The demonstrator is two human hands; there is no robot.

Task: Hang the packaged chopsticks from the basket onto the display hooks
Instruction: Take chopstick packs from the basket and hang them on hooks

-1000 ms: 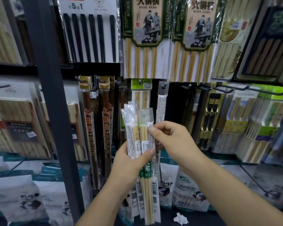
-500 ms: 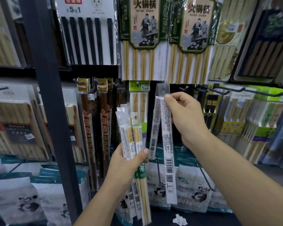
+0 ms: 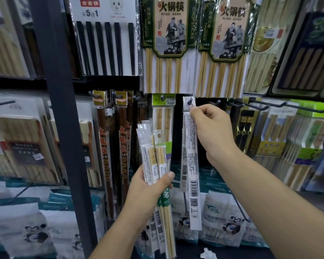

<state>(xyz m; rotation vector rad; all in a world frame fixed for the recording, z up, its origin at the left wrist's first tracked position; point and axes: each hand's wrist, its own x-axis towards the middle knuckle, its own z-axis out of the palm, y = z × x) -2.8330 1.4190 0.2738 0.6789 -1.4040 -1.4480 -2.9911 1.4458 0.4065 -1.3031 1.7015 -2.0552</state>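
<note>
Pinching packet (image 3: 192,165) at hook (image 3: 189,102): right hand (image 3: 213,131) | gripping bundle (image 3: 153,152): left hand (image 3: 150,195)

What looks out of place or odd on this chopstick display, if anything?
A crumpled white scrap lies on the dark ledge below the panda bags; it looks like litter, not stock. The pack at the hook and the spare packs look intact.

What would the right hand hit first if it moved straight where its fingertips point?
Likely the black display hook, whose tip seems to poke through the header of the slim chopstick pack the right hand pinches. Depth is unclear.
</note>
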